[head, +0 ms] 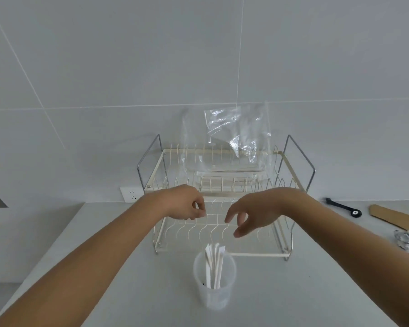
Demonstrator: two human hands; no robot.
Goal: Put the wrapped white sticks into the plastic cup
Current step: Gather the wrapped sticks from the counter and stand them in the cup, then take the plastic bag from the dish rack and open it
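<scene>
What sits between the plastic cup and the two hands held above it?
In the head view, only the front edge of the wire dish rack and bare counter lie between the plastic cup, the left hand and the right hand.
</scene>
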